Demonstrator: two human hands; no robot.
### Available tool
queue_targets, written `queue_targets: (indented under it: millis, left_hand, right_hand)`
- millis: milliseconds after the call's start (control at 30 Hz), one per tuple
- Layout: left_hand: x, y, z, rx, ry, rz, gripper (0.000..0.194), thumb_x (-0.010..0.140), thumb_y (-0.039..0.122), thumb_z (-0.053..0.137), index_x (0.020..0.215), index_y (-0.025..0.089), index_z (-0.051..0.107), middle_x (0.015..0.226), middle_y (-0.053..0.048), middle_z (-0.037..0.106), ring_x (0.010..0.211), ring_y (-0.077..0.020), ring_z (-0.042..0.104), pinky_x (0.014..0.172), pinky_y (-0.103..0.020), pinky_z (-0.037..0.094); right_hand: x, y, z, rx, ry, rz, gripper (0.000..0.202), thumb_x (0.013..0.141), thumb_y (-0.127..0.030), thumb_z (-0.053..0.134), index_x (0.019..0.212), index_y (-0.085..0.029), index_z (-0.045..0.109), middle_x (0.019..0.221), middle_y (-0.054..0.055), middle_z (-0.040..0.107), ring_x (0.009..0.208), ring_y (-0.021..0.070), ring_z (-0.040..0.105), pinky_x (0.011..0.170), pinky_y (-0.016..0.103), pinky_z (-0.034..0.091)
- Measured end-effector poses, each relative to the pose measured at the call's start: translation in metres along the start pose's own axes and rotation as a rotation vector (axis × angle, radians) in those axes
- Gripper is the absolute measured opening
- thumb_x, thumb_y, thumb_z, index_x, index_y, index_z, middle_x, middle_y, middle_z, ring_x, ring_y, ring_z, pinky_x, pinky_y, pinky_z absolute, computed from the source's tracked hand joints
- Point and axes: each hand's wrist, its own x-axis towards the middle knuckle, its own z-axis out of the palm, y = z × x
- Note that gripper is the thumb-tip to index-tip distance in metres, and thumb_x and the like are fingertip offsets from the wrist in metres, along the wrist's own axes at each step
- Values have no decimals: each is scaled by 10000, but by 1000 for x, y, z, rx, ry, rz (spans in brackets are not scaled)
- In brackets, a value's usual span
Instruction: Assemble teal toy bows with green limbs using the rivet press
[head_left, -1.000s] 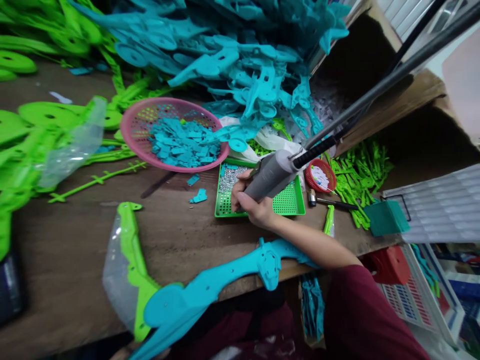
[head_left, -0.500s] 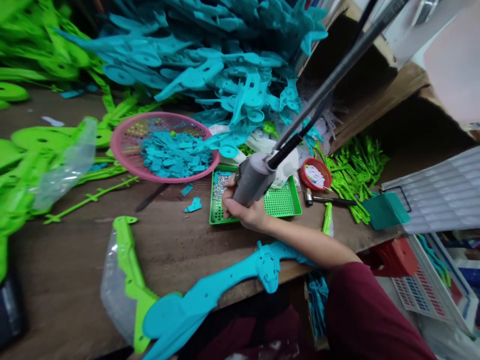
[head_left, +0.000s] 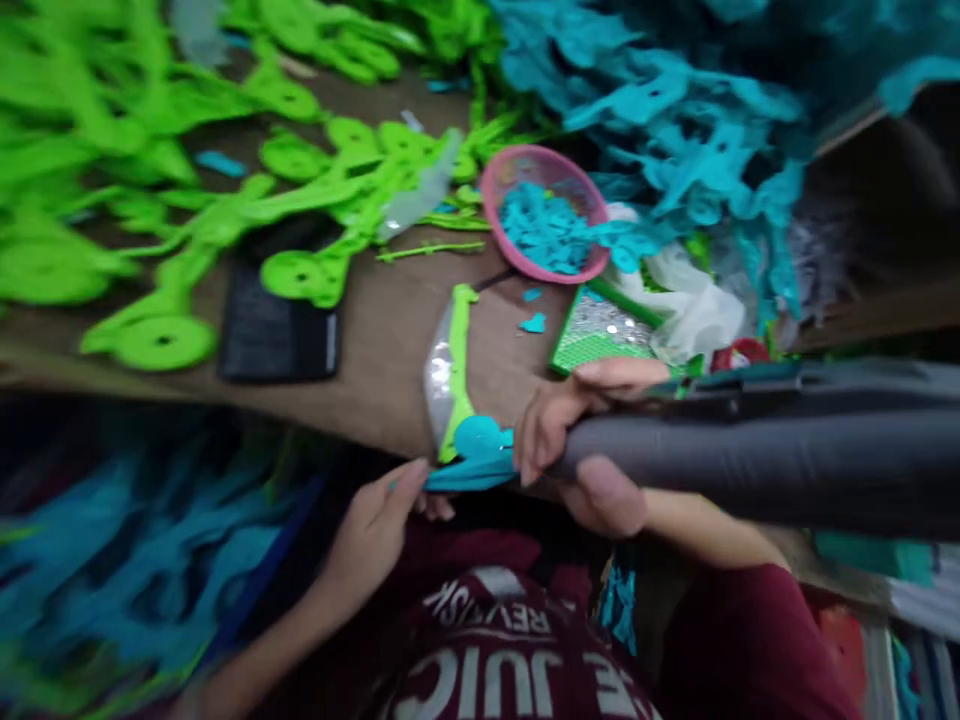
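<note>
My right hand is wrapped round a dark grey electric screwdriver, whose body stretches off to the right edge, blurred. Its tip end is hidden by my fingers and the angle. My left hand pinches the left end of a turquoise plastic part at the table's front edge. The fingers of my right hand are close above that part's right side; whether they touch it I cannot tell. Behind it lies a lime-green plastic part with a clear grey blade, close to the turquoise disc.
A pink basket holds small turquoise pieces. Beside it stands a green tray with small metal pieces. Lime-green parts spread over the left, near a black flat object. Turquoise parts pile up at the back right.
The view has swung left. My right hand has brought the screwdriver from above the green tray to the turquoise part. My left hand, hidden before, now shows at the part's end.
</note>
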Motion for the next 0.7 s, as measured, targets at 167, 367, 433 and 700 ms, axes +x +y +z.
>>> queue_targets:
  millis: [167,367,433,700]
  left_hand:
    - [2,2,-1,-143,-25,-3,503,855,618,395,539,241,500,501,-10,603,516,-174,544,584,-291,491]
    - [1,0,-1,-230,-32,36,504,849,615,402,560,222,527,507,-3,582,506,-156,533,562,-273,455]
    - [2,-2,0,-252,-46,42,513,855,621,399,572,218,543,512,-6,586,513,-160,546,568,-277,462]
    - [3,-6,0,-269,-75,57,553,870,640,375,576,214,568,513,-25,601,531,-172,572,550,-281,461]
  right_hand:
    - [-19,7,53,151,-44,-162,358,929,-361,590,1260,-307,465,673,-71,484,518,96,543,497,232,502]
    - [-21,27,65,40,-53,-236,343,940,-423,552,1239,-308,427,625,-99,449,434,80,481,428,201,469]
    - [-21,33,65,-24,-115,-277,333,955,-455,529,1237,-322,410,598,-109,447,403,80,482,403,196,467]
    - [-29,66,45,-98,-370,-320,351,935,-509,585,1192,-306,459,566,-100,543,480,121,641,517,259,595]
